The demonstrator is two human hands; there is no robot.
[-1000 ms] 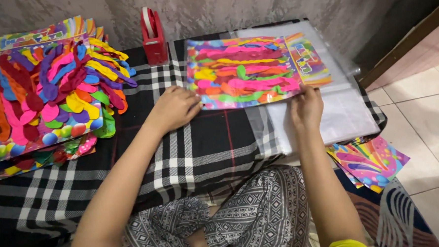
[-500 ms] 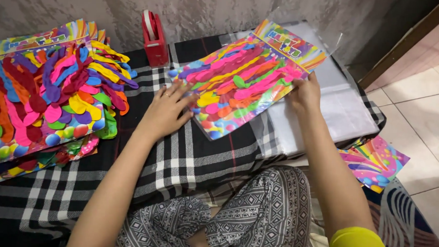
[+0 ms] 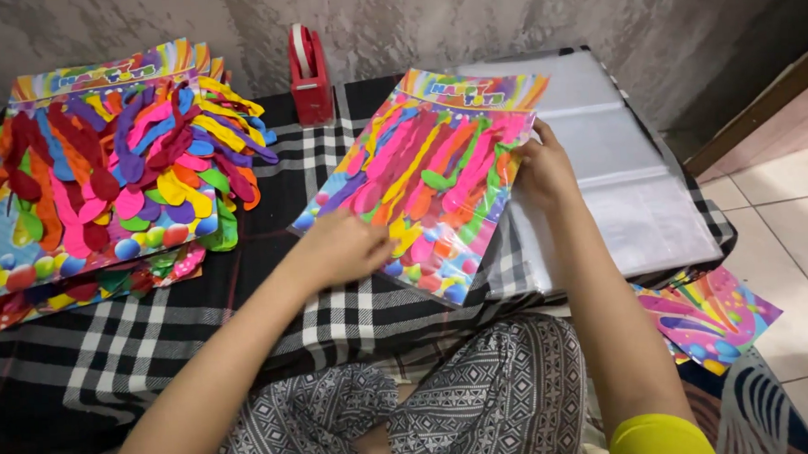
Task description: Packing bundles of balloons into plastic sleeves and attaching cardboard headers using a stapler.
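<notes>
- My left hand (image 3: 346,248) and right hand (image 3: 545,168) hold a balloon card (image 3: 424,176), a sheet of bright balloons sealed in clear plastic, above the checkered cloth (image 3: 272,314) near its middle.
- A second ago the card lay flat and sideways on the stack of clear plastic sleeves (image 3: 620,181); half a second ago it was tilting; now it stands upright to me, printed header at the far end, lower corner over the cloth.
- My left grip is closed on the card's near left edge, fingers curled over it; earlier that hand lay flat on the cloth beside the card.
- My right grip pinches the card's right edge, thumb on top; it has risen with the card off the sleeves.
- The pile of finished balloon cards (image 3: 102,177) at the cloth's left edge has not moved.
- The red tape dispenser (image 3: 309,77) stands as before at the far edge, by the wall.
- Loose printed cards (image 3: 708,318) lie on the floor to my right, unchanged.
</notes>
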